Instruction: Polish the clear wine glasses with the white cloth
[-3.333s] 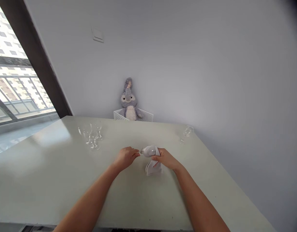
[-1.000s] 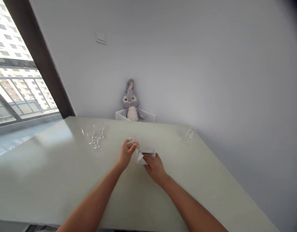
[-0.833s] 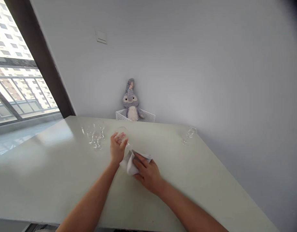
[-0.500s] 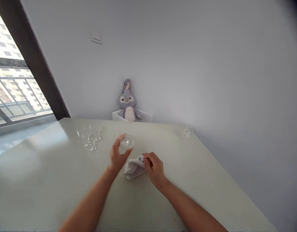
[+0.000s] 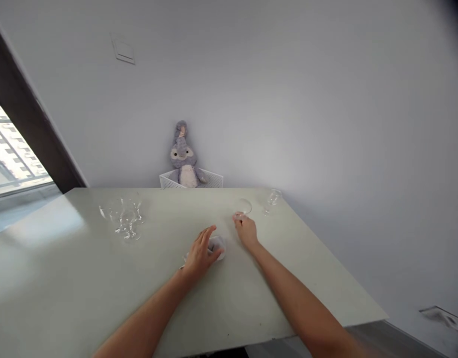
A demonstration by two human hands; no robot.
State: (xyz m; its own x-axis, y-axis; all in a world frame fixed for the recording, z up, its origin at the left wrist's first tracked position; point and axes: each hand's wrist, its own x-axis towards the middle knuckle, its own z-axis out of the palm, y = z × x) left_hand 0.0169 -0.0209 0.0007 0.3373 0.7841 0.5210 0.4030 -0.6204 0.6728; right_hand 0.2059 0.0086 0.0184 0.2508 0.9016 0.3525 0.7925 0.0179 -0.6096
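My right hand (image 5: 245,231) is closed on a clear glass (image 5: 244,205) above the right half of the table. Its round rim shows beyond my fingers, while the part inside my grip is hidden. Closer to me, my left hand (image 5: 199,252) hovers at a crumpled pale cloth (image 5: 218,243) with thumb and fingers apart. That hand covers much of the cloth, and whether it touches the fabric is unclear. Beyond my right hand, another clear stemmed glass (image 5: 272,199) stands near the table's far right corner.
Several clear stemmed glasses (image 5: 126,219) are clustered on the left of the pale table (image 5: 83,288). Behind the far edge, a plush toy (image 5: 184,159) sits in a white perforated basket (image 5: 214,180) against the wall. The table's right edge slants toward me.
The glass has passed from my left hand to my right, which has moved away from the cloth to the far right. My left hand has come down to the cloth. The view has shifted right.
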